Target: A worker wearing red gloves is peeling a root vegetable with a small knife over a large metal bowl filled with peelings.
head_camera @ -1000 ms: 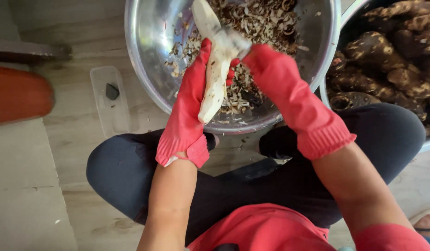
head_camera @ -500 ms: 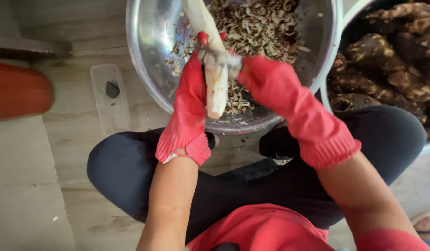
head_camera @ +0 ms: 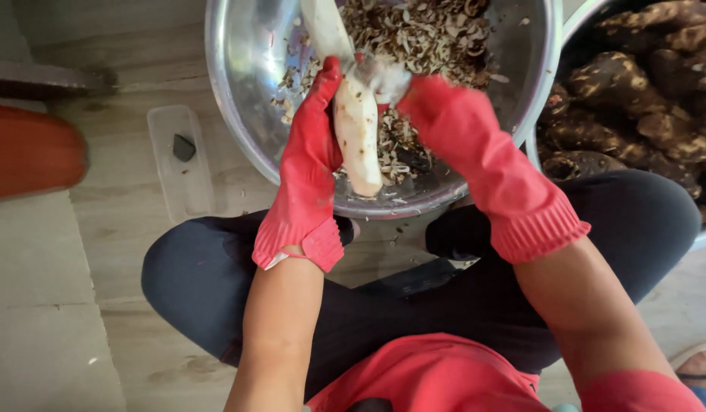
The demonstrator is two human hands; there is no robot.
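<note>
**Gloved hands work a pale root over a steel bowl**

Pale wooden floorboards (head_camera: 124,198) fill the left and lower parts of the frame, with a person seated cross-legged on them in dark trousers (head_camera: 444,305) and a red top (head_camera: 429,381). At the top centre sits a large steel bowl (head_camera: 238,91), its bottom strewn with brown and white peelings (head_camera: 429,38).

Above that bowl the left hand (head_camera: 307,164), in a red rubber glove, wraps its fingers around a long, pale peeled root (head_camera: 357,130). The thumb runs up the root's left side while the fingertips curl round from behind. This root points up and slightly left, its lower end hanging over the bowl's near rim.

Just right of it, the right hand (head_camera: 452,130), also in a red glove, is closed around a small metal tool (head_camera: 380,76) pressed against the root's upper part. That tool is blurred, so its exact kind cannot be told.

At the upper right a second basin (head_camera: 570,30) holds many dark, unpeeled roots (head_camera: 643,99). On the left floor lies a clear plastic lid (head_camera: 177,164) bearing a small dark object (head_camera: 183,148). A red-orange shape (head_camera: 32,152) sits at the left edge.
</note>
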